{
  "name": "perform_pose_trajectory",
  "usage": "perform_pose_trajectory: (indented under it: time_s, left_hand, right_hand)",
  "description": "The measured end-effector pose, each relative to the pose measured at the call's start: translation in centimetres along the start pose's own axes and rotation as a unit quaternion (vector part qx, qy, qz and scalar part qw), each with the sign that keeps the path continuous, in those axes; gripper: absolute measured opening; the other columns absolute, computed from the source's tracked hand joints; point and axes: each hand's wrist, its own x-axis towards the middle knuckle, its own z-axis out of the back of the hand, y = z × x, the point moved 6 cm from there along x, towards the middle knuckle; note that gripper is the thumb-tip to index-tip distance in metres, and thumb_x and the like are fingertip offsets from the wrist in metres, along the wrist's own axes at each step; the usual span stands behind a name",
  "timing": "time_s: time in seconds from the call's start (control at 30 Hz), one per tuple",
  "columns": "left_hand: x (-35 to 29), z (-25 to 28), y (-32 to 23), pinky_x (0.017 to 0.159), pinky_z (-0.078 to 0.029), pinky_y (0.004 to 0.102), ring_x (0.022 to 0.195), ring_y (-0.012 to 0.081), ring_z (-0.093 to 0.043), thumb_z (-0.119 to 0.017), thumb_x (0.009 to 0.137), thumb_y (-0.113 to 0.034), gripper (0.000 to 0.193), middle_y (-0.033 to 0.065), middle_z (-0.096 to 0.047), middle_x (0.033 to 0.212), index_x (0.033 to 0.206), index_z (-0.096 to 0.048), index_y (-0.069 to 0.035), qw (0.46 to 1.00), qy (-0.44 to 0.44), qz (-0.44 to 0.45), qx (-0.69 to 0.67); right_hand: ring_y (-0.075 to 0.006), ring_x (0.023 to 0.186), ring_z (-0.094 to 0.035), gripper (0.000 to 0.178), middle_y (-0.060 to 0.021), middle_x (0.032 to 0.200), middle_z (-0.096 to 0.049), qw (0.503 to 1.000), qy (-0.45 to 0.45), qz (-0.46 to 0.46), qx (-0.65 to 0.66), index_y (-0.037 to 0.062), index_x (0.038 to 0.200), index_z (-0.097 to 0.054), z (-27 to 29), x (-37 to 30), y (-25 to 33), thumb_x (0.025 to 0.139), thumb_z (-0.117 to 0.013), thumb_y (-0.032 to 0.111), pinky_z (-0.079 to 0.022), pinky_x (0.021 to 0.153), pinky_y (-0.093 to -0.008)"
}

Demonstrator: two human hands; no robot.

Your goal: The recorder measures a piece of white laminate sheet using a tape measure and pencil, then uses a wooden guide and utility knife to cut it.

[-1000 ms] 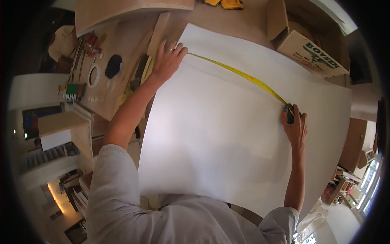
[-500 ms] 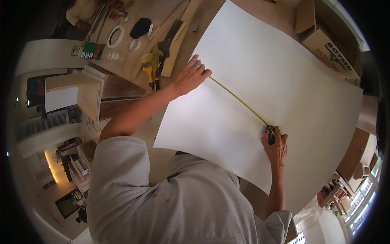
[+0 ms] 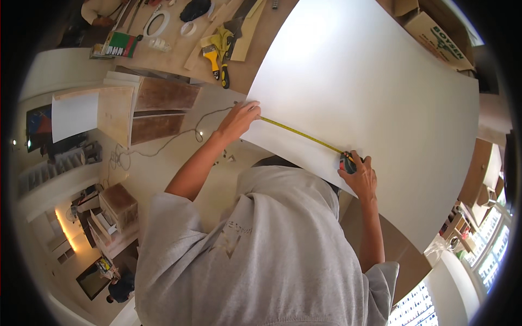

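Observation:
A large white sheet (image 3: 380, 103) lies in front of me. Across its near part runs the yellow blade of a tape measure (image 3: 296, 130), stretched between my hands. My left hand (image 3: 239, 120) pinches the blade's free end at the sheet's left edge, close to the near-left corner. My right hand (image 3: 363, 176) is wrapped round the dark and red tape measure case (image 3: 347, 163) near the sheet's front edge. A thin orange-yellow stick, perhaps a pencil, shows between the right fingers. The fingertips partly hide both ends of the blade.
On the wooden table (image 3: 163, 60), left of the sheet, lie a yellow-handled brush (image 3: 211, 61), wood strips, a white tape roll (image 3: 156, 25) and a green box (image 3: 123, 44). A cardboard box (image 3: 435, 38) stands far right. A cable (image 3: 198, 127) crosses the floor. Other people are at the left.
Both hands have moved toward the sheet's near edge with the tape measure, the left one sliding close to the near-left corner. The blade stays stretched. The whole view has shifted.

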Motion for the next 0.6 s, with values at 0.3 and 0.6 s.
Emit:
perform_pose_trajectory:
  time_s: [0.3,0.6]
  left_hand:
    - [-4.9,-0.6,0.8,0.091,-0.055,0.0463,0.100,0.0371,-0.069,-0.081,0.089,-0.009,0.009,0.0150,-0.069,0.123,0.093,-0.077,-0.002,0.966,-0.257,0.033,-0.006]
    - [-4.3,-2.1,3.5,0.082,-0.055,0.0411,0.094,0.0328,-0.069,-0.081,0.089,-0.003,0.009,0.0159,-0.069,0.103,0.094,-0.075,-0.001,0.955,-0.156,0.144,-0.206]
  right_hand:
    - [-0.0422,0.100,-0.073,0.078,-0.0203,0.120,-0.065,0.999,0.046,-0.017,0.004,0.0220,0.143,-0.069,-0.5,-2.4,1.8,0.070,-0.085,0.045,-0.060,0.090,-0.0507]
    - [-0.0399,0.101,-0.074,0.083,-0.0198,0.118,-0.067,0.998,0.044,-0.039,0.013,0.0157,0.140,-0.070,-1.0,-2.3,1.2,0.066,-0.084,0.051,-0.059,0.091,-0.0483]
